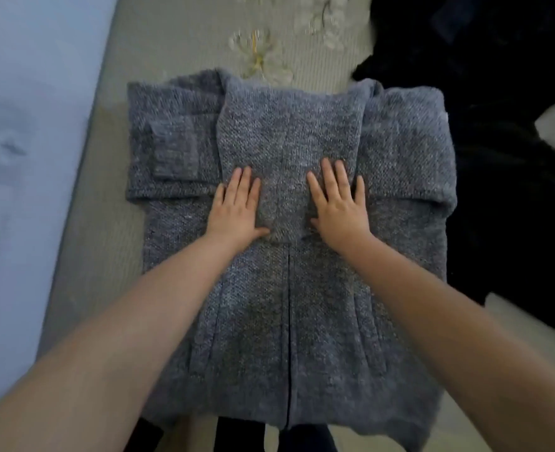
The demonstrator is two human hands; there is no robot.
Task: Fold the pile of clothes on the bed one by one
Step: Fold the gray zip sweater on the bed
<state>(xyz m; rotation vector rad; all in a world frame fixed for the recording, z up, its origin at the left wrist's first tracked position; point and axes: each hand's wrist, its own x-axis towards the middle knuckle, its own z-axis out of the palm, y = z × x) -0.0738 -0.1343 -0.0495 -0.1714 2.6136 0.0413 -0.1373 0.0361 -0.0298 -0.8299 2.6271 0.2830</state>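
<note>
Mid-bed, near its front edge: grey sweater (289, 288) lay flat, sleeves folded in | left hand (235, 208) and right hand (338, 203) pressed its folded part, fingers straight, gripping nothing | dark clothes (511, 158) at bed's (178, 44) right edge.

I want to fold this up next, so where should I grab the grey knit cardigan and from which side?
Probably the near hem of the grey knit cardigan, one hand at each bottom corner, from the side nearest you. The sleeves and hood are already folded onto its upper half, where the left hand and right hand press flat, so lifting the hem away from you would halve it.
</note>
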